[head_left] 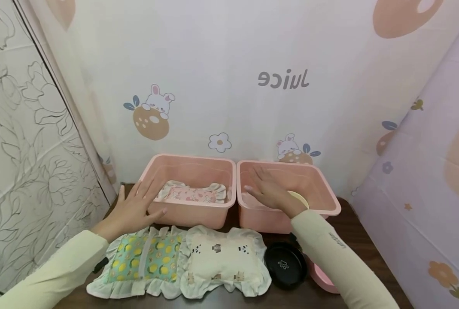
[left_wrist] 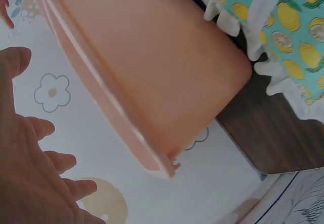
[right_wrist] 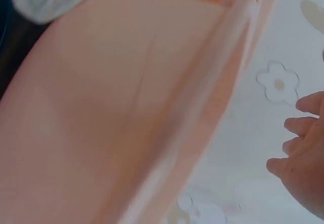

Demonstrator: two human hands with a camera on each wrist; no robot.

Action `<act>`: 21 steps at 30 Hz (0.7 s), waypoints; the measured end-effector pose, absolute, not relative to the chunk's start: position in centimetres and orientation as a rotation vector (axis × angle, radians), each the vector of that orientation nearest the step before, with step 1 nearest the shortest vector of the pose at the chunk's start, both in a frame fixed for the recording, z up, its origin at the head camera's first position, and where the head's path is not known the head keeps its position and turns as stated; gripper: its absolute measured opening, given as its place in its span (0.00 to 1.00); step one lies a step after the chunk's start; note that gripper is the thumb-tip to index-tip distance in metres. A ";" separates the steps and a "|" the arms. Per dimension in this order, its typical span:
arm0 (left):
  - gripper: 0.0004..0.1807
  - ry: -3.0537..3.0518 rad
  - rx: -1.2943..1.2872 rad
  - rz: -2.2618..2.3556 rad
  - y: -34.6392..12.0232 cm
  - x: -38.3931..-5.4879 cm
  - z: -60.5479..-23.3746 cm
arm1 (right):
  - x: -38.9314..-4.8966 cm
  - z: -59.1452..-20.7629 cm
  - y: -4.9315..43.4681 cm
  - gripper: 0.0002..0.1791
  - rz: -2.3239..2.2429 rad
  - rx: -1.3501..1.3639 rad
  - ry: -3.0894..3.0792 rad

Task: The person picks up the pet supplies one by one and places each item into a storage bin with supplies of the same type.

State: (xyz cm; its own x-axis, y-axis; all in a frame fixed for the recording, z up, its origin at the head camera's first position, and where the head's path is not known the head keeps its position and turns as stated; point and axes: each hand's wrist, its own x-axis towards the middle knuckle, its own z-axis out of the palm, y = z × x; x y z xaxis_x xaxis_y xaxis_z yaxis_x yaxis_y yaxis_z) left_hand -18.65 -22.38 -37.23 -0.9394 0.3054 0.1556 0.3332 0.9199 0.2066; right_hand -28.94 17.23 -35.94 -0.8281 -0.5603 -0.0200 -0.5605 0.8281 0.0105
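Observation:
Two pink plastic tubs stand side by side in the head view. My left hand [head_left: 134, 210], fingers spread, hovers over the front left corner of the left tub [head_left: 198, 216]. Inside that tub lies a small pink frilled pillow [head_left: 192, 194]. With fingers stretched out, my right hand [head_left: 272, 191] is above the right tub [head_left: 260, 221], partly covering a pale yellow round item [head_left: 299, 198] in it. Neither hand holds anything. In front lie a green lemon-print pillow [head_left: 144, 257] and a cream animal-print pillow [head_left: 225, 264], both with white ruffles.
A black round dish [head_left: 286, 265] with a paw print sits right of the pillows. Beside it a pink round item [head_left: 323, 279] is partly hidden under my right sleeve. Everything stands on a dark wooden table [head_left: 362, 249], with a printed curtain [head_left: 221, 77] close behind the tubs.

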 end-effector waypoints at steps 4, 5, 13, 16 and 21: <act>0.42 -2.960 -0.455 -0.323 -23.0 -17.2 -38.2 | -30.5 -37.7 14.9 0.40 -0.514 -0.898 2.925; 0.43 -2.961 -0.444 -0.319 -23.2 -16.9 -38.4 | -30.7 -38.0 14.5 0.40 -0.516 -0.896 2.922; 0.43 -2.977 -0.381 -0.381 -24.1 -14.9 -40.2 | -31.6 -40.2 12.3 0.36 -0.496 -0.895 2.909; 0.43 -2.978 -0.366 -0.373 -24.3 -14.4 -40.9 | -31.6 -40.9 11.7 0.35 -0.514 -0.897 2.904; 0.42 -2.984 -0.338 -0.385 -24.4 -13.6 -41.8 | -31.6 -41.8 11.1 0.35 -0.508 -0.899 2.874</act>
State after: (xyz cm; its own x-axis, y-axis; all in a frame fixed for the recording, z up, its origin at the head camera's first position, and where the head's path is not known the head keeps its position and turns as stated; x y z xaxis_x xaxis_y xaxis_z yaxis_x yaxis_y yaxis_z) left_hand -13.62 -24.35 -41.76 -0.9686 0.2047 0.1408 0.2338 0.9429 0.2373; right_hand -31.64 11.14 -41.81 -0.8231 -0.5677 0.0151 -0.5384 0.7717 -0.3385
